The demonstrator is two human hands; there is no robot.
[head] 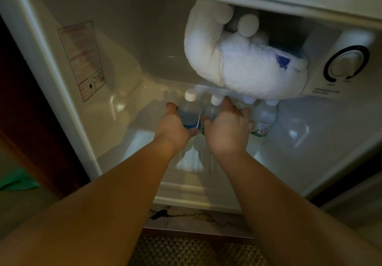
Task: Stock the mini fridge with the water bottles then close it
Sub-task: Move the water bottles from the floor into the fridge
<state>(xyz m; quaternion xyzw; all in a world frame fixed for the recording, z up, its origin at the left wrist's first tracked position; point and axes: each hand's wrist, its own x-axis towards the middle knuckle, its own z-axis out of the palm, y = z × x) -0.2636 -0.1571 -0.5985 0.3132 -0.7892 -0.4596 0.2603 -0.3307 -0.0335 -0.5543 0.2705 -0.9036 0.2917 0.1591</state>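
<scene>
Fridge wall, 9 o'clock: we note a printed label sticker [81, 61] on the left inner wall of the mini fridge [51, 83]; its text is too blurred to read.
Left hand: our left hand [172, 127] reaches into the cabinet just left of centre. Its fingers are curled round the body of the left water bottle [189, 112], thumb on the near side. The bottle stands upright, white cap at 12 o'clock from the hand.
Right hand: our right hand [226, 129] sits just beside the left. Its fingers wrap the second water bottle [213, 110], fingertips near the cap. The two held bottles touch or nearly touch; we cannot tell which.
Stocked bottles, 3 o'clock from the right hand: a third bottle [263, 119] stands upright on the fridge floor, and further caps show just behind under the overhang.
Overhead, 1 o'clock: a heavy frost build-up [237, 65] hangs from the freezer area above the bottles. The thermostat dial [346, 64] lies at 3 o'clock from it.
Step in hand: we judge this as placing a pair of bottles into the row.
Next move: release both bottles upright, then draw both hands back low, clear of the frost. The door is not in view; closing is not yet done.
</scene>
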